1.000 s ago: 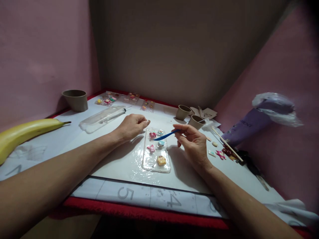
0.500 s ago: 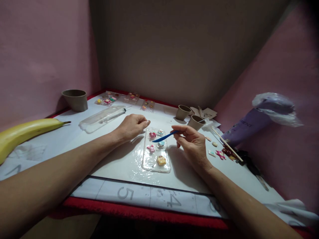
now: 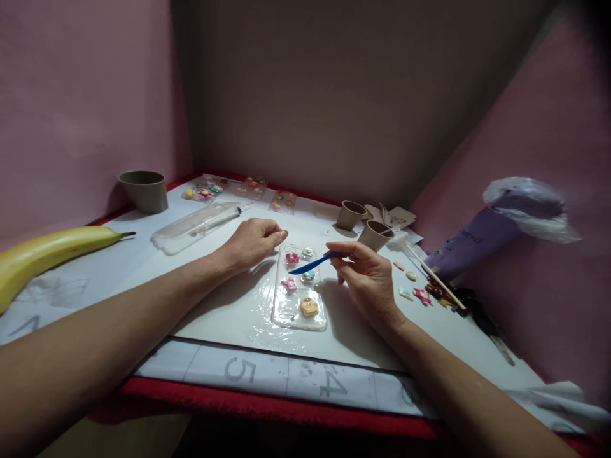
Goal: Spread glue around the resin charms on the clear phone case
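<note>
A clear phone case [image 3: 298,315] lies on the white board, with small charms on it: a pink figure [image 3: 289,284], a dark pink piece [image 3: 292,258], a blue piece [image 3: 309,275] and a yellow bread-shaped one [image 3: 309,307]. My right hand [image 3: 365,273] pinches the handle of a blue plastic knife [image 3: 310,264], whose blade hangs over the case near the pink figure. Whether the blade touches anything, I cannot tell. Curled into a loose fist, my left hand [image 3: 255,242] rests by the case's upper left corner; the inside of its fingers is hidden.
Left are a banana [image 3: 57,251], a cup [image 3: 146,192] and a syringe [image 3: 217,219] on a plastic sleeve. Bagged charms [image 3: 205,189] lie behind. At right stand two cups [image 3: 352,216], beside loose charms [image 3: 422,296], a wooden stick [image 3: 436,278] and a purple tube [image 3: 472,238].
The blue knife's tip has shifted slightly left and toward me over the case, along with a slight movement of my right hand. My left hand stays in place.
</note>
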A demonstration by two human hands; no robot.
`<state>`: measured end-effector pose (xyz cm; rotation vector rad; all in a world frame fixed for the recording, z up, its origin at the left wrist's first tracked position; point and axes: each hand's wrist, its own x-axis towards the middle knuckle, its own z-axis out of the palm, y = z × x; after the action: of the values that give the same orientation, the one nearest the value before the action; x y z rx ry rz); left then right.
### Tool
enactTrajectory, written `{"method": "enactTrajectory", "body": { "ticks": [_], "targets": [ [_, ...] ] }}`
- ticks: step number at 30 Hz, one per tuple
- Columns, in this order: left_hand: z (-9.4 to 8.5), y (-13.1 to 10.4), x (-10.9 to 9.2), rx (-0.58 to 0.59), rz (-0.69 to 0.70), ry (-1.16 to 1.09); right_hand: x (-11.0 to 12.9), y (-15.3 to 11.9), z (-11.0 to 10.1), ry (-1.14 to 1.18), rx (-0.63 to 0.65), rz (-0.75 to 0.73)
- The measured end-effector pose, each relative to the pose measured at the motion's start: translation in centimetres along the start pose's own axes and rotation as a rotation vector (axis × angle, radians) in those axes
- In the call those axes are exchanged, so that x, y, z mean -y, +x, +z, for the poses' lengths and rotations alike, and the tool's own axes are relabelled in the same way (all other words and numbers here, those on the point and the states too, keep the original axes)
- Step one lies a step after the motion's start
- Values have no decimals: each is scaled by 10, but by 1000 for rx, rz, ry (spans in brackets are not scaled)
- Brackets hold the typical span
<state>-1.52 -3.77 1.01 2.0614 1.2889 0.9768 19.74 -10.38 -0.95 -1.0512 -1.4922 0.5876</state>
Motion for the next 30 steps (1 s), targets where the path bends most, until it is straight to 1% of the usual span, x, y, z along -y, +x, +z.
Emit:
{"method": "enactTrajectory", "body": {
  "ticks": [3, 18, 30],
  "targets": [
    [0, 1, 1, 15, 10, 49, -1, -1, 0, -16, 9, -18],
    [-1, 0, 0, 37, -12, 66, -2, -2, 1, -36, 98, -48],
    [-1, 0, 0, 53, 3, 102, -2, -3, 1, -38, 124, -61]
  ]
}}
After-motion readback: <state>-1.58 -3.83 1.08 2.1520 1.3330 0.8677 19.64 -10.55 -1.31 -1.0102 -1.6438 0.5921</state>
